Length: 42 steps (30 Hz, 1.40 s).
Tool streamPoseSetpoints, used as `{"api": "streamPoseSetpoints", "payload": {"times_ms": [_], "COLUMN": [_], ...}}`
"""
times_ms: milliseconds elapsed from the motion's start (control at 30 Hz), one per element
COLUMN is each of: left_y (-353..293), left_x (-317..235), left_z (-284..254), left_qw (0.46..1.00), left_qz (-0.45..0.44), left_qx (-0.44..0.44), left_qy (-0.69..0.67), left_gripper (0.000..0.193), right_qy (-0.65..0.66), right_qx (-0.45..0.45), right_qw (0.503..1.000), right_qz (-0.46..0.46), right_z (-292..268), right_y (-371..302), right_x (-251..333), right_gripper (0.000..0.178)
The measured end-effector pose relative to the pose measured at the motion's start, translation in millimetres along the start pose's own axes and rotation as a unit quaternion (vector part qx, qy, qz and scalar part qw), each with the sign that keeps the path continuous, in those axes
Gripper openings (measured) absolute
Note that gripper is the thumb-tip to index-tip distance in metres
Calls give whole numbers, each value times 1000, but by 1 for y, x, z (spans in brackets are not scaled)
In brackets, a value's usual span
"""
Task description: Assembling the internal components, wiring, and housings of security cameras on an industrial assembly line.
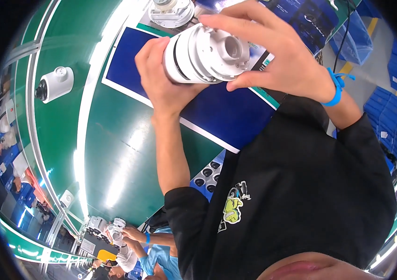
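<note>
Over the blue mat (pixel 229 116), a white cylindrical housing (pixel 194 56) is held up and tilted, its open end with a round raised collar facing right. A thin black band runs round its body. My left hand (pixel 161 74) wraps round the closed side of it. With thumb and fingers spread across the rim, my right hand (pixel 285 58) grips the open end; a blue band (pixel 336 88) is on that wrist. Beyond the housing sits another round white part (pixel 171 13), partly cut off by the picture's top.
On the green conveyor at left lies a white camera-like unit (pixel 58 85) with a black end. A metal rail (pixel 32 116) runs beside it. A tray of black round parts (pixel 208 176) is near my left elbow. Blue boxes (pixel 385 116) stand at right. Co-workers (pixel 161 249) work further down.
</note>
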<state>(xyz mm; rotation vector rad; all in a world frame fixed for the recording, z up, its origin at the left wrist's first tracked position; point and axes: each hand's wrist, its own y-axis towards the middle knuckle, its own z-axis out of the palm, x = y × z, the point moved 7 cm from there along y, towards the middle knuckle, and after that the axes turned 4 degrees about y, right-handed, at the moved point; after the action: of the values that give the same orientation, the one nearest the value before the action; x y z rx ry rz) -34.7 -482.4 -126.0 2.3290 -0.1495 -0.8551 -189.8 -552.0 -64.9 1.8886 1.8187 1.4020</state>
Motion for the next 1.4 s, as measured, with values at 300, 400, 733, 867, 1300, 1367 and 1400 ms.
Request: {"api": "streamPoseSetpoints", "payload": {"times_ms": [300,400,733,867,1300,1367,1400], "left_y": [-23,-30,52,46,43,47,48], "left_x": [1,7,-39,-52,-45,-39,-38], "left_z": [35,44,-54,-13,-9,-10,-14], "left_qw": [860,833,992,985,978,988,993], "left_qz": [-305,-334,56,88,18,-70,-72], "left_qx": [60,79,-74,145,200,133,92], "left_qy": [-404,-433,-85,-36,50,-43,1], "left_gripper": [114,132,109,80,112,113,119], "right_qy": [300,331,191,198,242,240,256], "right_qx": [-11,16,23,-16,-52,-60,-61], "right_qw": [911,884,954,956,952,952,947], "right_qz": [282,330,230,217,183,181,183], "right_z": [32,48,44,51,67,63,61], "right_y": [-16,-34,-10,-17,-31,-34,-35], "right_x": [-16,-34,-32,-28,-33,-37,-38], "right_gripper": [104,120,92,84,84,84,84]}}
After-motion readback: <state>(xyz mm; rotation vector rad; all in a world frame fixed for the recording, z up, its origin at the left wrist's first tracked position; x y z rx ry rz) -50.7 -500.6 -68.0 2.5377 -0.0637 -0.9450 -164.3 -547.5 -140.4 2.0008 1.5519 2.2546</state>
